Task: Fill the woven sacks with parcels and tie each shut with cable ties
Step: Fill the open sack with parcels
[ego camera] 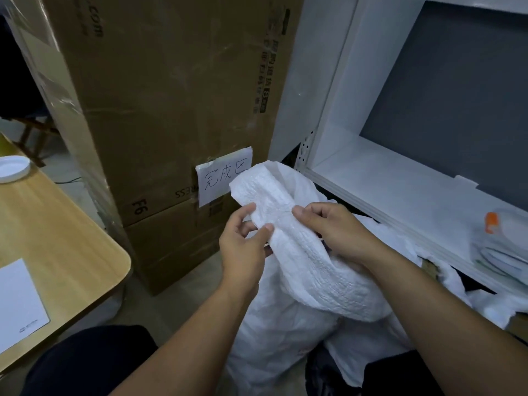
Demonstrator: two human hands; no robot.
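The white woven sack (308,252) stood at lower centre of the frame, its gathered neck rising as a twisted band toward the upper left, long axis running from lower right up to the paper label (225,175) on the cardboard box (171,110). Both hands held that neck, one on each flank. The left hand (243,247) pinched the band's left edge between curled fingers and thumb; the right hand (334,230) curled over the right side, thumb pressing the cloth. They sat level and close together, so neither was clearly nearer the free mouth, which lay just above both grips. No cable tie was visible, so tying probably still waited; the neck would need one hand to keep it bunched while the other fetched a tie. Whether parcels filled the sack could not be told. A white shelf unit (371,178) stood at right, a wooden table (57,238) at left bearing a white lid (13,168).
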